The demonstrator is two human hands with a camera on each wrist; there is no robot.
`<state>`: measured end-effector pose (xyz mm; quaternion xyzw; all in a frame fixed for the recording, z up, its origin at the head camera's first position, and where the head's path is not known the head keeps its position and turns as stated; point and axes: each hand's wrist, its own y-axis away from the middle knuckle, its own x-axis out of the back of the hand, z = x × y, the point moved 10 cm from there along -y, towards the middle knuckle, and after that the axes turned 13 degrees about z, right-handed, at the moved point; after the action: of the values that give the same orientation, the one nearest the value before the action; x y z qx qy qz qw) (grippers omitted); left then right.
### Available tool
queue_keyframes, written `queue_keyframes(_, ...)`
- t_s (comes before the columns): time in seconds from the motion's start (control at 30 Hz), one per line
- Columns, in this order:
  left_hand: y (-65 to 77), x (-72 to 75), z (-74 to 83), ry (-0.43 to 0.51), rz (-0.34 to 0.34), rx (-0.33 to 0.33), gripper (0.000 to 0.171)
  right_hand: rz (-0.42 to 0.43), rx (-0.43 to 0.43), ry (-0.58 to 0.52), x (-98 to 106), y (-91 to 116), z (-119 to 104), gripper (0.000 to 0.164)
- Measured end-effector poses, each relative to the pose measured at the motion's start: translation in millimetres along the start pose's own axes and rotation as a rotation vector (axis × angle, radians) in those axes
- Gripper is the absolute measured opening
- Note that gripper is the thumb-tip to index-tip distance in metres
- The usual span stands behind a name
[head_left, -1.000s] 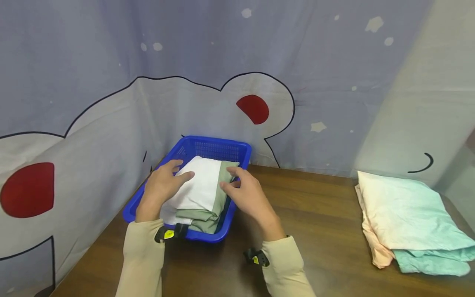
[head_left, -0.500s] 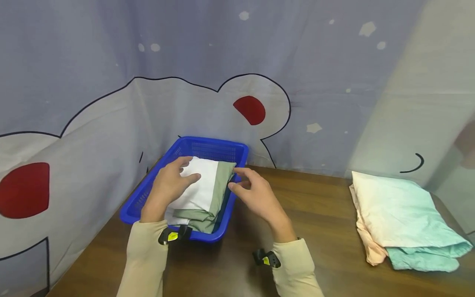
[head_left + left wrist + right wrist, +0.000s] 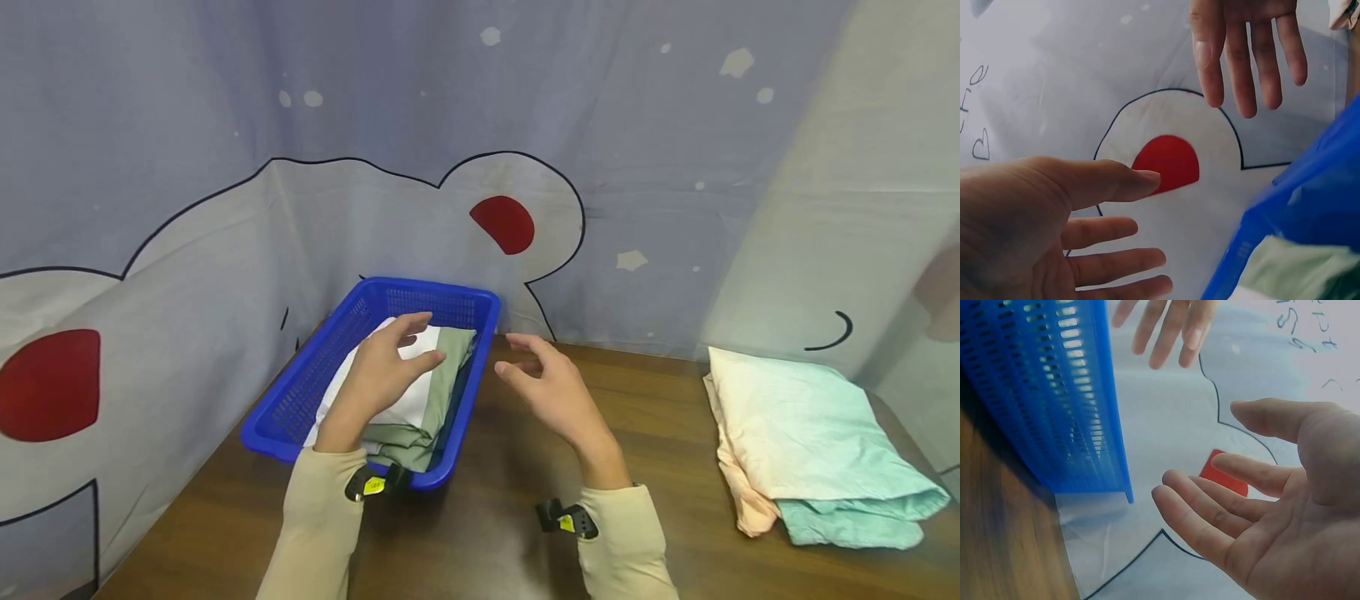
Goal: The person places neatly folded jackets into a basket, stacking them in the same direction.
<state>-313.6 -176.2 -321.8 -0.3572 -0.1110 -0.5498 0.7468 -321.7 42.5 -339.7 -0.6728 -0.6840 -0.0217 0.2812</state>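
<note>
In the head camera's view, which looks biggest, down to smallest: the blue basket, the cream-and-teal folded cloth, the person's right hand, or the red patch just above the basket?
Largest: blue basket and folded cloth, too alike to rank against each other
Next: right hand
Smallest: red patch

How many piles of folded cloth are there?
2. The white-and-green pile is in the blue basket, partly behind the left hand; the cream-and-turquoise pile is on the table, far to the right. Anything underneath them would be hidden.
</note>
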Motion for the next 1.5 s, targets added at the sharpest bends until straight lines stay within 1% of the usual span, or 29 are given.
queue_keyframes(0.27, 0.5, -19.8, 18.7, 0.074, -0.02, -0.024, 0.06, 0.017, -0.024, 0.015, 22, 0, 12, 0.054)
queue_keyframes(0.53, 3.9, -35.5, 33.6, 0.12, -0.043, -0.041, 0.06, 0.028, -0.052, 0.052, 43, 1, 26, 0.054)
queue_keyframes(0.73, 6.0, -52.0, 46.7, 0.155, -0.066, -0.042, 0.059, 0.034, -0.055, 0.094, 61, 4, 33, 0.057)
queue_keyframes(0.83, 8.0, -60.7, 53.9, 0.182, -0.075, -0.05, 0.059, 0.042, -0.064, 0.119, 70, 5, 38, 0.057)
queue_keyframes(0.97, 10.7, -70.1, 64.3, 0.222, -0.069, -0.074, 0.059, 0.05, -0.064, 0.154, 81, 6, 42, 0.058)
queue_keyframes(1.1, 12.7, -79.5, 73.8, 0.232, -0.064, -0.098, 0.059, 0.061, -0.062, 0.189, 94, 8, 47, 0.059)
queue_keyframes(1.17, 13.5, -85.3, 77.3, 0.232, -0.07, -0.099, 0.058, 0.066, -0.071, 0.208, 102, 9, 50, 0.06)
queue_keyframes(1.3, 15.9, -97.5, 82.4, 0.227, -0.093, -0.093, 0.057, 0.072, -0.085, 0.248, 116, 12, 57, 0.062)
queue_keyframes(1.5, 21.1, -115.2, 88.2, 0.225, -0.136, -0.085, 0.057, 0.074, -0.1, 0.279, 134, 16, 66, 0.067)
